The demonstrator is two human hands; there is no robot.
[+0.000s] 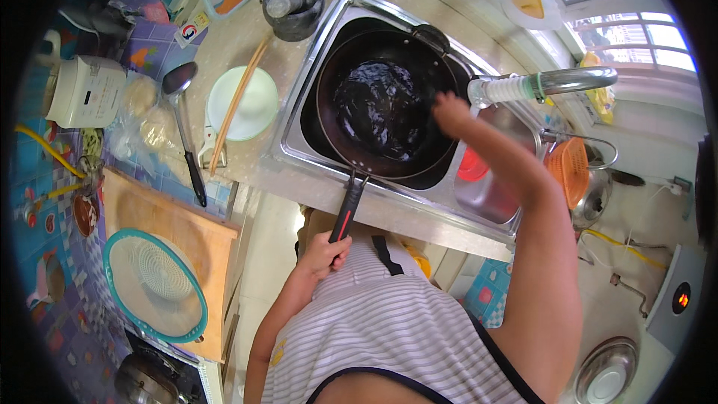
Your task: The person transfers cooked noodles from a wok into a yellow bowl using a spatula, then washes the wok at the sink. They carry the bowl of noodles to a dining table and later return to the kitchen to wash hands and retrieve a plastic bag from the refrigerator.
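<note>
A dark wok (387, 165) rests over the left basin of a steel sink (291, 148), with water rippling inside it. My left hand (326, 255) grips its black handle (349, 207), which has a red stripe and points toward my body. Over the wok's right inner side is my right hand (450, 115), fingers curled and blurred; whether it holds anything is hidden. Just right of that hand is the faucet (533, 87), its spout wrapped in a white ribbed sleeve. A black helper handle (431, 39) sits on the wok's far rim.
Left of the sink are a stone mortar (294, 8) with pestle, a pale plate (252, 109) under wooden chopsticks (230, 123), and a metal spatula (182, 118). A teal-rimmed strainer (154, 286) lies on a wooden board (219, 252). Something red (473, 164) is in the right basin.
</note>
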